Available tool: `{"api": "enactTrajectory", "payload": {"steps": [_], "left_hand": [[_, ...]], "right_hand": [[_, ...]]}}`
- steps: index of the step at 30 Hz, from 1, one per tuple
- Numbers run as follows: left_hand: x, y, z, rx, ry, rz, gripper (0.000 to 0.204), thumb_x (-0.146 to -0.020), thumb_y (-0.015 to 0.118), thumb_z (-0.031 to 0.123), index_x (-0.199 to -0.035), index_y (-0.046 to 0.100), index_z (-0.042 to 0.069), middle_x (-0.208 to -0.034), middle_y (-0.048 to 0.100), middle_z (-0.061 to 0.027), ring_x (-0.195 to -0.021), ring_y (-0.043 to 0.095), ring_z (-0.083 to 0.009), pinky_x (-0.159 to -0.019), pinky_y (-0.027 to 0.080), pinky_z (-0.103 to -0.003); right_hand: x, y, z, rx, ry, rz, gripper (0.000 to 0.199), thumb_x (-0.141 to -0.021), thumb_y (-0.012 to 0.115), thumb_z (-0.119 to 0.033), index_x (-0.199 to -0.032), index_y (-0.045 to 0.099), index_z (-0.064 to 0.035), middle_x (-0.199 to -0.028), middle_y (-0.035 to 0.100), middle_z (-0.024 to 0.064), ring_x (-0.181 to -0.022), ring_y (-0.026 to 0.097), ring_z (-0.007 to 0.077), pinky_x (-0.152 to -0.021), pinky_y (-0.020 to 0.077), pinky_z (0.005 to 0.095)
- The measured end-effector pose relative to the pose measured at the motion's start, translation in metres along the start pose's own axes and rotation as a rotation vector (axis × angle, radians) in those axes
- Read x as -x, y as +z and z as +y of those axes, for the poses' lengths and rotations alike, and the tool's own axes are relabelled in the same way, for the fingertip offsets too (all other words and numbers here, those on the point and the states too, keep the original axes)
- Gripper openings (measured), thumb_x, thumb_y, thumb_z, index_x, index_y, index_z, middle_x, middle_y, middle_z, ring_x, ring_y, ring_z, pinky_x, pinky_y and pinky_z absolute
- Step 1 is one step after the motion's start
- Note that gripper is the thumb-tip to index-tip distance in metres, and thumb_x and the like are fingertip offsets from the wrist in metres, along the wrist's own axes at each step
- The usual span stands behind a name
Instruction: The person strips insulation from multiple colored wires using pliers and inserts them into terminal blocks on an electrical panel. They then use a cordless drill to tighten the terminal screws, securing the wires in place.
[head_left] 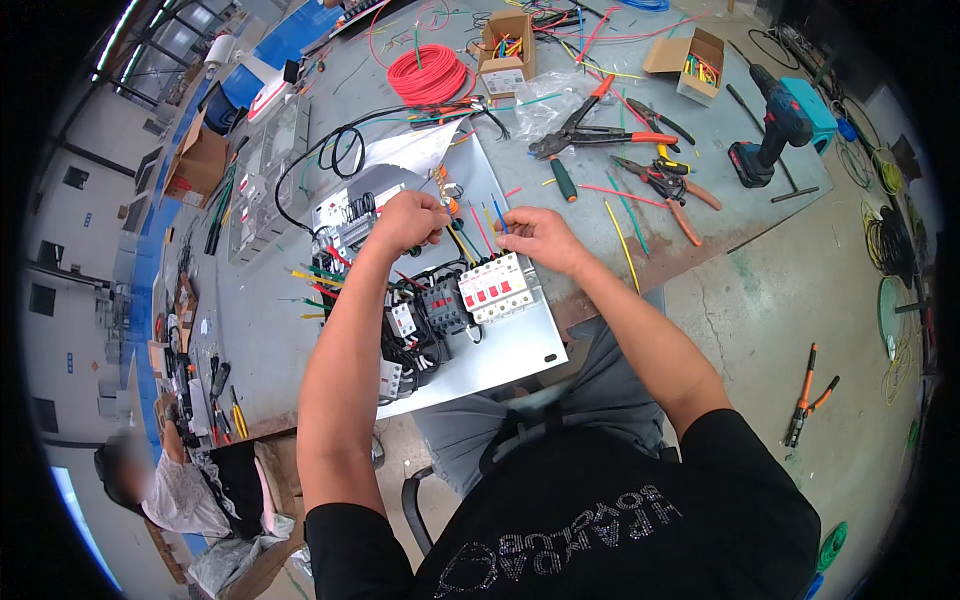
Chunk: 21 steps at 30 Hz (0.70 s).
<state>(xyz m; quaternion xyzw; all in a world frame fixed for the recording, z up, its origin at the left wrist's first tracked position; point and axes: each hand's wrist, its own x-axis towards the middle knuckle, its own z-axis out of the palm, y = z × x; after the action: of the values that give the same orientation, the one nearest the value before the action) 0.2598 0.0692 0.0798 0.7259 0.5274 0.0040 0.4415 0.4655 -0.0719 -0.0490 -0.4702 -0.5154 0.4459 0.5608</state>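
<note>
Wires point(470, 232) stand just far of the white breaker point(497, 286) on the grey mounting plate point(520, 345). Left hand point(408, 222) is curled shut around something hidden; right hand point(535, 237) pinches the blue wire point(497, 213) tip. Seating each end squarely looks wise (terminals are too small to read).

Bright, even light falls from above, leaving only soft shadows under the forearms. The fisheye view bends straight edges near its black rim. The centre is sharp, with no glare.
</note>
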Motion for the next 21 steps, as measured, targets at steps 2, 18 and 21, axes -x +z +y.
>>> {"api": "enactTrajectory", "payload": {"steps": [2,18,21], "left_hand": [[0.002,0.001,-0.002,0.002,-0.005,0.015,0.013,-0.091,0.076,0.012,-0.090,0.072,0.000,-0.078,0.069,-0.0044,-0.066,0.067,-0.0130,-0.060,0.055,-0.026],[-0.010,0.040,0.051,-0.527,0.437,0.130,0.036,-0.082,0.079,0.031,-0.105,0.078,0.003,-0.099,0.077,-0.0184,-0.094,0.073,-0.0347,-0.085,0.057,-0.042],[-0.016,0.043,0.050,-0.532,0.433,0.120,0.027,-0.083,0.080,0.028,-0.092,0.080,0.003,-0.086,0.076,-0.0171,-0.081,0.074,-0.0305,-0.077,0.056,-0.042]], "right_hand": [[0.000,0.001,-0.004,0.039,-0.011,0.003,0.024,-0.087,0.082,-0.013,-0.106,0.074,0.0007,-0.083,0.067,-0.0005,-0.077,0.060,0.0066,-0.071,0.0522,0.0250],[-0.010,-0.015,-0.001,0.067,0.048,-0.073,0.026,-0.092,0.076,-0.016,-0.112,0.075,0.0006,-0.094,0.075,0.0064,-0.087,0.067,0.0112,-0.080,0.0550,0.0297],[-0.011,-0.013,-0.004,0.060,0.074,-0.089,0.024,-0.092,0.076,-0.016,-0.107,0.074,0.0018,-0.092,0.074,0.0061,-0.084,0.065,0.0104,-0.077,0.0540,0.0292]]}}
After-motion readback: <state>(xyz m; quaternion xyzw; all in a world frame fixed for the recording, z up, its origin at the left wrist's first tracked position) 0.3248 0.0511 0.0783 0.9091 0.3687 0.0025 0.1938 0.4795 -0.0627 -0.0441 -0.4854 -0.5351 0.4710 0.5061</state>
